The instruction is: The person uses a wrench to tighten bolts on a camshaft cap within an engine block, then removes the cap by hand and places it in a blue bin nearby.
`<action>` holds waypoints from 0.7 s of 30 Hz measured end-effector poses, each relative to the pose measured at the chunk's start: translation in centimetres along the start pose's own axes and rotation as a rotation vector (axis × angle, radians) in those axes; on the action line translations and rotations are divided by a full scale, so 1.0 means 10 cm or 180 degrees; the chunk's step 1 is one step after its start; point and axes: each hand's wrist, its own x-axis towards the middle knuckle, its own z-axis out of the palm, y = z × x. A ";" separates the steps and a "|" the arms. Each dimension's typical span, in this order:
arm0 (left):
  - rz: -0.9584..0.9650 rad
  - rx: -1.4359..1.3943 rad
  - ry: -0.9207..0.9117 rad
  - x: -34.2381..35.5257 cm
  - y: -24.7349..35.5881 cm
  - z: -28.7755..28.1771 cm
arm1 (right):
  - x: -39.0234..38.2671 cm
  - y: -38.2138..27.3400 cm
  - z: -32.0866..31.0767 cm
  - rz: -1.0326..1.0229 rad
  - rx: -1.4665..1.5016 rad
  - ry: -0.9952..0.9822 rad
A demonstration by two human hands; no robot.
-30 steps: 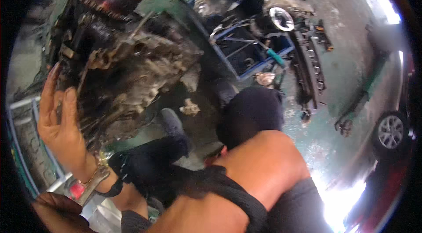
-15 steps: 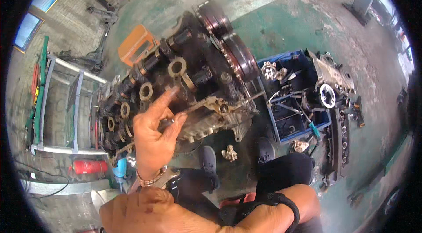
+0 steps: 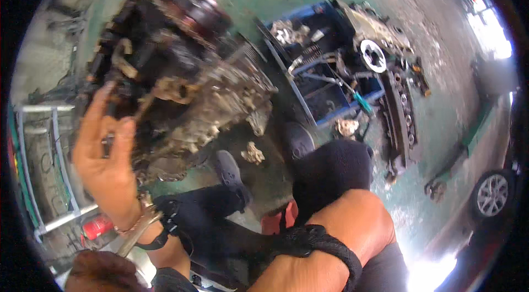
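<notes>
A greasy, dark engine [image 3: 187,104] stands in front of me on the left, with round dark pulleys [image 3: 195,3] at its far end. My left hand [image 3: 107,165] is raised over its near left side. Index finger and thumb are apart, and the fingertip is close to the engine; whether it touches is blurred. A small metallic glint shows between them, too small to name. At the lower left my right hand [image 3: 104,272] is closed on a wrench [image 3: 135,234], which reaches up to my left wrist. Most of the right hand's fingers are hidden.
To the right, a blue parts crate [image 3: 319,99] holds metal parts and a teal-handled tool [image 3: 362,102]. A long metal part [image 3: 399,121] lies beside it. A crumpled rag [image 3: 253,152] lies between my shoes. At left are a metal frame [image 3: 47,107] and a red fire extinguisher [image 3: 98,227].
The view has swung right, so engine and crate sit further left and higher in the picture. My left hand stays near the engine in a similar pose; the right hand still holds the wrench.
</notes>
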 end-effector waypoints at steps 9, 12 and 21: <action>0.0012 -0.0004 -0.0447 0.07 0.08 -0.12 | 0.31 -0.19 -0.31 -0.0363 -0.0061 -0.0328; -0.0105 -0.0239 -0.0468 0.06 0.03 -0.12 | 0.37 -0.22 -0.39 -0.0379 0.0011 -0.0373; 0.0011 -0.0410 -0.0095 -0.06 -0.01 -0.09 | 0.51 0.25 -0.31 0.0526 0.1615 0.0953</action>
